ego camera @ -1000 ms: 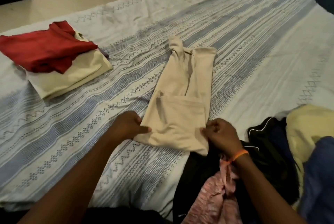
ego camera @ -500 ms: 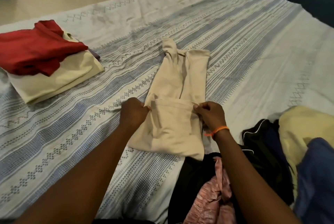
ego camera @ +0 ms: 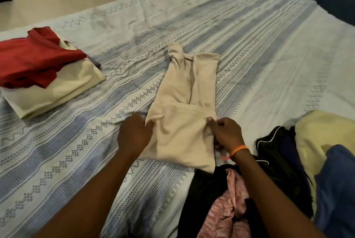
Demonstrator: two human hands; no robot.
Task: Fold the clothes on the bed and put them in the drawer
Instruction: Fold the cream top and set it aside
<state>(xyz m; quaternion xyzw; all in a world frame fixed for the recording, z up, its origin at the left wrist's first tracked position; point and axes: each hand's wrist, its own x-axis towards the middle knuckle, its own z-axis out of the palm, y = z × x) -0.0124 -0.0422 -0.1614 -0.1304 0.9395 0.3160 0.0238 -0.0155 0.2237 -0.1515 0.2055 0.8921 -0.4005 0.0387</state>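
Far left on the bed (ego camera: 249, 32), w/ its blue-and-white patterned cover: a folded stack, red garment (ego camera: 32, 59) on top of a cream one (ego camera: 57, 91), a bit of purple cloth poking out at the stack's right edge. Stack sits well apart from the hands.

Centre: beige garment (ego camera: 184, 103) lies lengthwise on the cover, far end bunched & twisted, near end doubled over itself into a flat panel. Left hand (ego camera: 133, 134) grips the left edge of that folded panel, thumb & fingers curled on the cloth. Right hand (ego camera: 225, 132) pinches the right edge at the fold line, fingertips closed on the fabric; orange band (ego camera: 239, 149) on that wrist. Both forearms reach in from the bottom of the view.

Right, nr the bed's near corner: unfolded pile, black garment w/ white piping (ego camera: 274, 147), pink cloth (ego camera: 230, 211) just below the beige panel's near corner, pale yellow piece (ego camera: 322, 134) and blue piece (ego camera: 340, 186) at the far right. Beige panel's near edge touches the black cloth.
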